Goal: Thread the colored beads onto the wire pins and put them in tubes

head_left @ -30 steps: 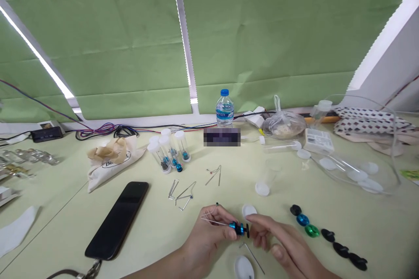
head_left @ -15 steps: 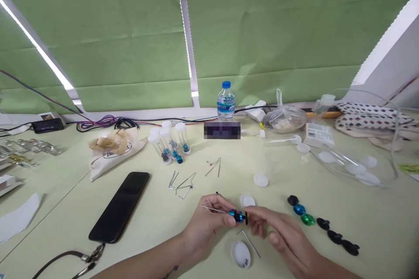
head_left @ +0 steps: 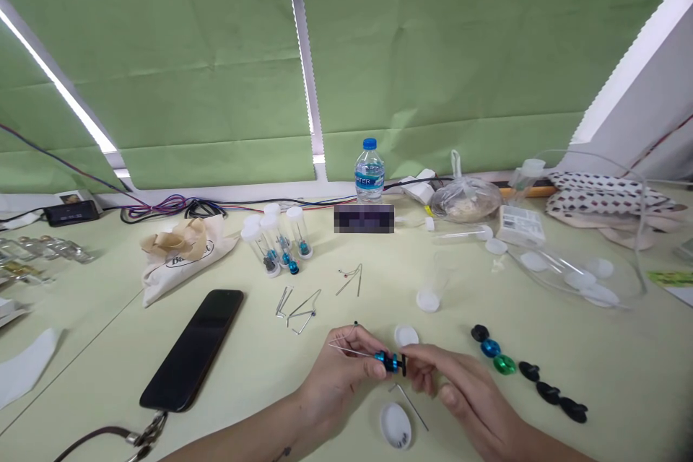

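My left hand (head_left: 338, 368) pinches a small blue-and-black metal spool-like part (head_left: 386, 361) between thumb and fingers. A thin pale line or wire (head_left: 351, 351) loops back from it over the hand. The part's black disc end faces my right hand (head_left: 465, 386), whose index fingertip rests at the disc's edge. The right thumb stands apart from the fingers, which are partly curled. Below the hands lie an L-shaped hex key (head_left: 412, 408) and a shallow white cap (head_left: 395, 426) with tiny metal pieces inside. Another white cap (head_left: 406, 336) sits just behind the fingers.
Black, blue and green small parts (head_left: 504, 364) form a row at right. Several hex keys (head_left: 303, 314) lie left of centre, before clear capped tubes (head_left: 300, 234). A phone (head_left: 192, 350) lies at left; a water bottle (head_left: 369, 173) stands at the back.
The camera view has shifted slightly, so the table things sit a little further left and lower. Both hands keep nearly the same pose around the spool-like part.
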{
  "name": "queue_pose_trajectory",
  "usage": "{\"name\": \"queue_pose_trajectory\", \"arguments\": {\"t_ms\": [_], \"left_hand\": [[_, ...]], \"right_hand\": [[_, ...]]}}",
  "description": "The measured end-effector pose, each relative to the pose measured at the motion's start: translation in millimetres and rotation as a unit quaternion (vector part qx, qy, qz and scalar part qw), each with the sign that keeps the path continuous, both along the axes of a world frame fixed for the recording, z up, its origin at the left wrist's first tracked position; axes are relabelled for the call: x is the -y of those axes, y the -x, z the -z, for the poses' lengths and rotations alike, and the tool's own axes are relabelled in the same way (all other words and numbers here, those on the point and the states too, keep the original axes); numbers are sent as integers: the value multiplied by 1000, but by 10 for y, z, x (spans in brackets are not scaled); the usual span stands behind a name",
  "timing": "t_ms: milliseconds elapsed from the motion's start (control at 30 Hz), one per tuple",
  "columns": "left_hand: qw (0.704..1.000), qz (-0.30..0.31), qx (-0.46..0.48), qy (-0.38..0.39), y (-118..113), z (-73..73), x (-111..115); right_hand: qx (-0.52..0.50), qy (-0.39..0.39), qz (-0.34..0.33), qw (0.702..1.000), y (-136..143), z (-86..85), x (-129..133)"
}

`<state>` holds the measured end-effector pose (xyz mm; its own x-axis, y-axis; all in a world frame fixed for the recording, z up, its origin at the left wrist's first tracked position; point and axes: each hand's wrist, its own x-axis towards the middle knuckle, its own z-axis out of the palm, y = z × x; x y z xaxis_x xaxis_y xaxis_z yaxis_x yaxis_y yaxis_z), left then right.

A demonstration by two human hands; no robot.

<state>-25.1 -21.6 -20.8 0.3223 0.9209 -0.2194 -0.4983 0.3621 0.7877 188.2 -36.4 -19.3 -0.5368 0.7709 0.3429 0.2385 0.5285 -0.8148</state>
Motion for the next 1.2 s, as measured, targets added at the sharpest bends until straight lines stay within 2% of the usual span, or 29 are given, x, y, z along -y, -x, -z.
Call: {"name": "queue_pose_trajectory", "arguments": {"t_ms": [367,1200], "left_hand": [[1000,0,2,-5,1,20,-20],[1000,1,4,-15,-19,5,-12]], "right_hand": [[-2,-1,20,1000,1,7,-9],[-13,2,-6,1000,37,-47,-15]]}}
